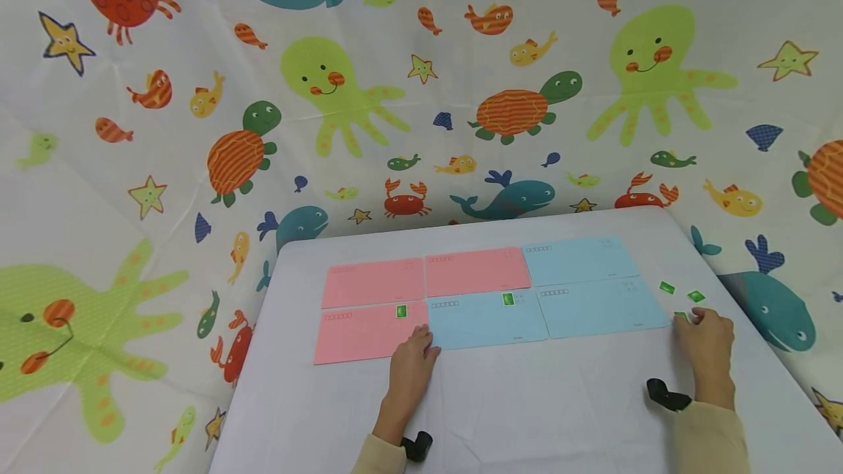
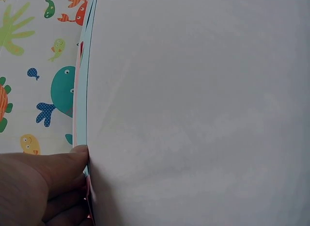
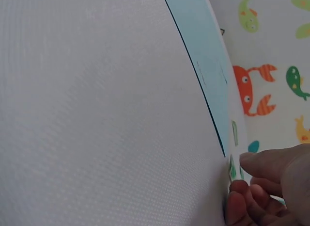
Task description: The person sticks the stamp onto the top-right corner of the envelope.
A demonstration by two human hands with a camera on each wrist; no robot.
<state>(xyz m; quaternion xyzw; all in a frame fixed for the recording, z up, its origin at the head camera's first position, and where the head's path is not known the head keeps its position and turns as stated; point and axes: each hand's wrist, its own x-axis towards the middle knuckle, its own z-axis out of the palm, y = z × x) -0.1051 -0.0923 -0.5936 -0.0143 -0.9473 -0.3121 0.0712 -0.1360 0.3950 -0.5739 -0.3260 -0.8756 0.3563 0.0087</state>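
Green stamp [image 1: 681, 314], perhaps pinched by right hand [image 1: 707, 346], right of stamped blue envelope [image 1: 484, 326]: could slip, being thin. Relaxed left hand [image 1: 413, 360] near envelope's left edge.

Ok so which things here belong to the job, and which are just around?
Likely part of the job:
- three pink envelopes
- three blue envelopes
- five green stamps: two on envelopes, three loose, one of those at the right hand

Seemingly just around:
- sea-animal backdrop
- black wrist gear
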